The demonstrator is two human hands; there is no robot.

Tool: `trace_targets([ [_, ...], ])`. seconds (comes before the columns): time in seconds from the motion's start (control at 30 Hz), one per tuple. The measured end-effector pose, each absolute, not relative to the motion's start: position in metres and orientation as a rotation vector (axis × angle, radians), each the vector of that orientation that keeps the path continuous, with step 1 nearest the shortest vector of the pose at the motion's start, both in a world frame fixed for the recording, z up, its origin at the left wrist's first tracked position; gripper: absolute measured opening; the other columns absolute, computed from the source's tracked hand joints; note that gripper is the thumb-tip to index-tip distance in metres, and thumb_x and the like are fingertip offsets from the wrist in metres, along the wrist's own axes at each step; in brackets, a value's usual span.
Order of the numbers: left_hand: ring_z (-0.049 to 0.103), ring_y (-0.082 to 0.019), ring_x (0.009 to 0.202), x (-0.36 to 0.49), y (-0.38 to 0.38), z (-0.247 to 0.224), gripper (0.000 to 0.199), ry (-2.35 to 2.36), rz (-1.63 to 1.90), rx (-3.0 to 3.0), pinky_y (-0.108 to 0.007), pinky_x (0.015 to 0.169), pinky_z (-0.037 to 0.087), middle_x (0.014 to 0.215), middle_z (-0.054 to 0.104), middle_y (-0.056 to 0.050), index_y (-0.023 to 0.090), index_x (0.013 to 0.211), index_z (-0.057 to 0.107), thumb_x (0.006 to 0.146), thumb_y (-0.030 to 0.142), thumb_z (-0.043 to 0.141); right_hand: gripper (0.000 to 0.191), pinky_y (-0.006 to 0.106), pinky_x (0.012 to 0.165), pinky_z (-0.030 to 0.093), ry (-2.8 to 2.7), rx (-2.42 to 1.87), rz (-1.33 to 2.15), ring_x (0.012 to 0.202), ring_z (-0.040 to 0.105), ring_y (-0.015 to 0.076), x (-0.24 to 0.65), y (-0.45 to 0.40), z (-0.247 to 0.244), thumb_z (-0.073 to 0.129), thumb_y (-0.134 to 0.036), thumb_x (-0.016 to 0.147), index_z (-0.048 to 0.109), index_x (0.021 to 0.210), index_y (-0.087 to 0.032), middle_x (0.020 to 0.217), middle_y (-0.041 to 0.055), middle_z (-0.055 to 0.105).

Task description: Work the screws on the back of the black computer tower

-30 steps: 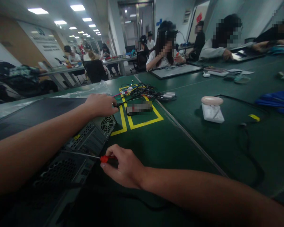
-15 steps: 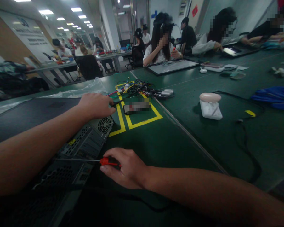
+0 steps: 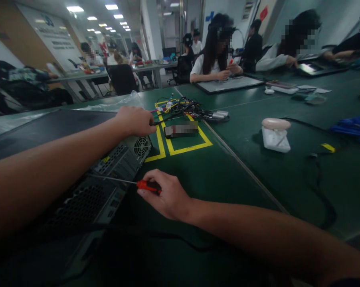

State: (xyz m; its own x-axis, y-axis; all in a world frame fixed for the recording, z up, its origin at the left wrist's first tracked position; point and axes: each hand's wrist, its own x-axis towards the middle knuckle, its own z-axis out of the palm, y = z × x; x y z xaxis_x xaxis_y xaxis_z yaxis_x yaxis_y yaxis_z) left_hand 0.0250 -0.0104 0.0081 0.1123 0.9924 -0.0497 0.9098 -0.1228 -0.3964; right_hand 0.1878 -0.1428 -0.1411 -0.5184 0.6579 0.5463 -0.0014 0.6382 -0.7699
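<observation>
My right hand [image 3: 169, 195] is closed around the red and black handle of a screwdriver [image 3: 147, 185]. Its long thin shaft points left, to the perforated back panel of a dark computer case [image 3: 111, 191]; I cannot make out where its tip sits. My left hand [image 3: 136, 120] lies at the far corner of the case, above the round fan grille [image 3: 142, 146], with its fingers curled over the edge. My left forearm crosses over the case and hides part of it. Just beyond those fingertips runs a thin black cable or rod.
Tangled cables [image 3: 186, 107] and a grey boxy part [image 3: 180, 130] lie by yellow tape [image 3: 192, 149] on the green table. A white case with a pinkish oval object [image 3: 275, 125] stands right, near a black cable [image 3: 317, 187]. People work across the table.
The camera view has shifted, so the scene sits farther right. My right hand and the screwdriver are higher in the picture, with the shaft more slanted. A person opposite has lowered a hand.
</observation>
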Motion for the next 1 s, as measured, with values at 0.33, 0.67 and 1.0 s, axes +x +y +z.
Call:
trace_targets([
  [0.33,0.07,-0.044,0.12,0.0265,-0.0121,0.0105,0.062,-1.87,0.467,-2.128,-0.054,0.095,0.056,0.131,0.077,-0.016,0.028,0.139,0.078,0.092,0.058,0.048,0.023,0.034,0.085,0.058,-1.994,-0.517,0.875,0.087,0.068,0.0189,0.1899,-0.1415,-0.1421,0.068,-0.043,0.105,0.066,0.112,-0.021,0.102,0.0055,0.074],
  [0.67,0.069,-0.046,0.121,0.0237,-0.0086,0.0073,0.064,-1.902,0.406,-2.134,-0.057,0.097,0.055,0.13,0.076,-0.018,0.026,0.138,0.078,0.09,0.06,0.052,0.03,0.034,0.086,0.059,-2.014,-0.527,0.85,0.088,0.069,0.019,0.1908,-0.1424,-0.1402,0.063,-0.047,0.108,0.071,0.115,-0.019,0.102,0.0065,0.074],
  [1.0,0.069,-0.046,0.119,0.0257,-0.0106,0.0093,0.064,-1.897,0.439,-2.135,-0.058,0.097,0.054,0.129,0.077,-0.018,0.026,0.139,0.077,0.091,0.059,0.051,0.031,0.033,0.083,0.06,-1.99,-0.509,0.896,0.087,0.071,0.0189,0.1892,-0.1444,-0.14,0.06,-0.048,0.108,0.069,0.116,-0.019,0.101,0.0066,0.074],
])
